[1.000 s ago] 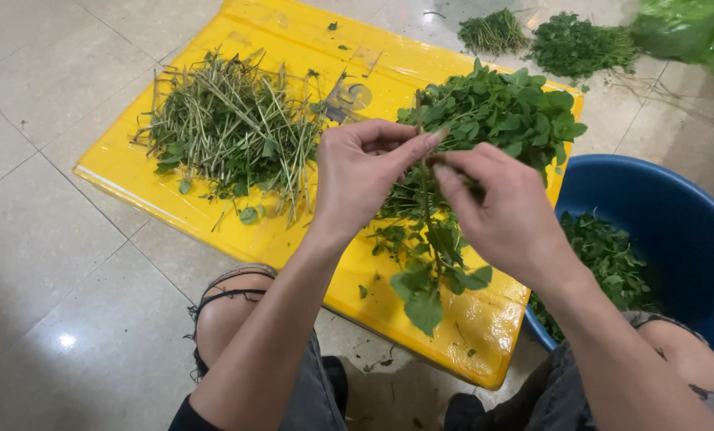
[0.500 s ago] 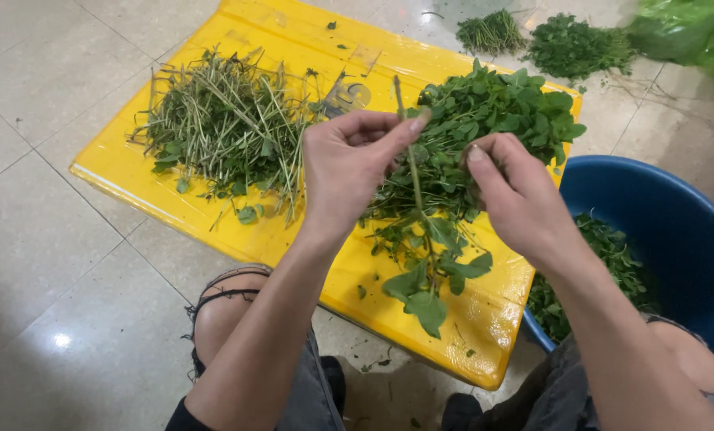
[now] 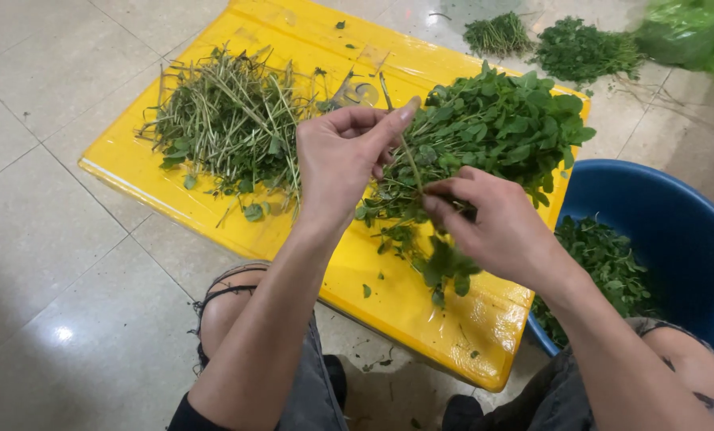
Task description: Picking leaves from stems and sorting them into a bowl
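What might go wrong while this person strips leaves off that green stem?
The thin green stem, pinched between left hand and right hand, may snap. Stripped green leaves under the right hand could land on the yellow plastic sheet, missing the round blue plastic tub.

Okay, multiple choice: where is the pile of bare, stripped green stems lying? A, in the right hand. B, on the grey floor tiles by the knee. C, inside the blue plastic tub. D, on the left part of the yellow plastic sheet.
D: the pile of bare stripped green stems lies on the left part of the yellow plastic sheet, while the round blue plastic tub holds leafy picked greens instead.
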